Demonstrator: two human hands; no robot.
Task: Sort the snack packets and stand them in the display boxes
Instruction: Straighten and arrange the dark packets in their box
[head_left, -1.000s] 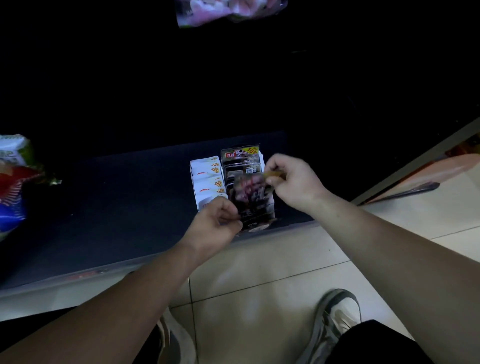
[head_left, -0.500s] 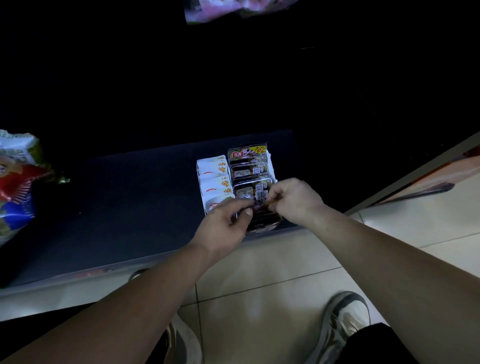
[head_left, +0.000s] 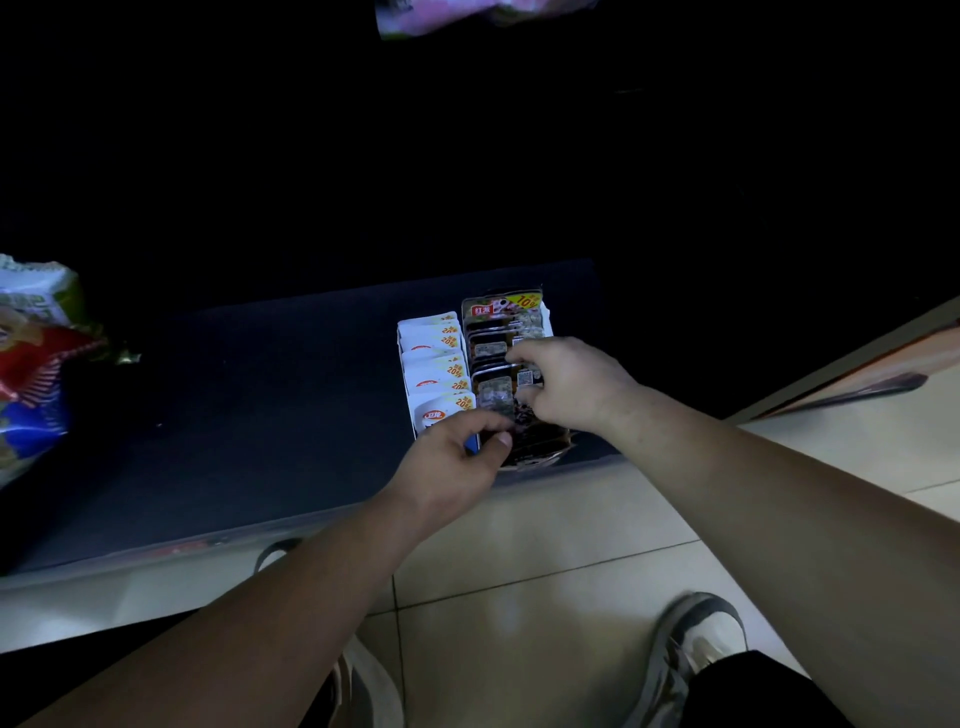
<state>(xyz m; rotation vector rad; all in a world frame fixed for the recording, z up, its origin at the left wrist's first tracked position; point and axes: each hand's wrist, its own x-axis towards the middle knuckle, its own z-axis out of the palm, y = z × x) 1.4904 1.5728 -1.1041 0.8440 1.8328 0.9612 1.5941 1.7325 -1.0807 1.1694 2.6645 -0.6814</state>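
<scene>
Low and dim, a dark grey shelf board (head_left: 260, 415) runs across the view above a beige tiled floor (head_left: 519, 545); everything behind it is lost in blackness. Near the shelf's front edge two narrow white cardboard display boxes stand touching side by side. The left box (head_left: 401, 358) holds a row of upright white snack packets (head_left: 434, 358) with red logos and yellow corner flashes. The right box (head_left: 546, 318) holds a row of dark glossy snack packets (head_left: 501, 312), the rearmost showing a red label and a yellow flash.

The right hand (head_left: 571, 384) reaches over the dark row and hides its middle, its fingers curled and pinching the top right of the front dark packet (head_left: 535, 441), which leans forward at the box's open end. The left hand (head_left: 452, 462) covers the front of the left box, finger and thumb bent together on that same packet's left edge, though blur makes the grip hard to read.

Well apart at the shelf's left end lie crumpled colourful snack bags (head_left: 31, 364) in red, blue and green. A pale pink packet (head_left: 467, 15) shows at the top edge. An orange panel (head_left: 883, 369) lies along the floor on the right. Two grey-and-white trainers (head_left: 696, 639) stand on the tiles below.
</scene>
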